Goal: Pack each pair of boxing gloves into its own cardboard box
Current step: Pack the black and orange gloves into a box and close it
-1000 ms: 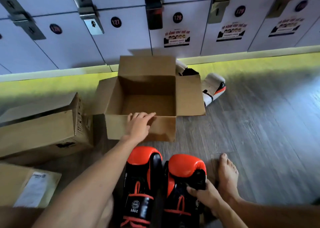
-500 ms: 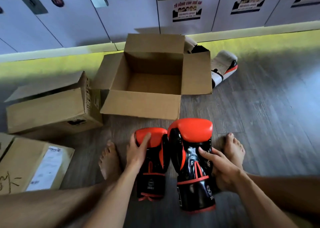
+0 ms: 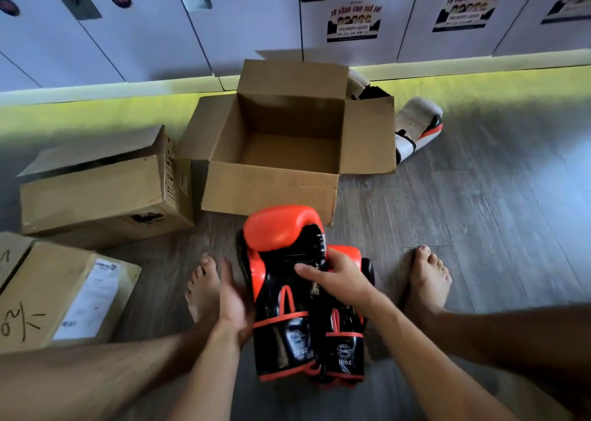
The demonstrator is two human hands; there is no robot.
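Both forearms reach in from 6 o'clock. The left hand (image 3: 235,305), blurred, lies flat with its fingers straight, palm pressing the 9 o'clock side of the red-and-black gloves (image 3: 278,232). The right hand (image 3: 339,276) comes over from 3 o'clock, fingers curled across the pair, gripping both gloves together. The gloves sit side by side and touching, cuffs toward 6 o'clock, orange-red padding toward 12 o'clock. The left one rides higher, and the right cuff reads 10OZ. Their bodies are glossy black with red trim and loops. They are between two bare feet (image 3: 428,280); whether they touch the floor (image 3: 479,228) cannot be told. The open cardboard box (image 3: 271,193), flaps spread, stands just beyond them at 12 o'clock. White gloves (image 3: 415,126) lie at the box's 2 o'clock
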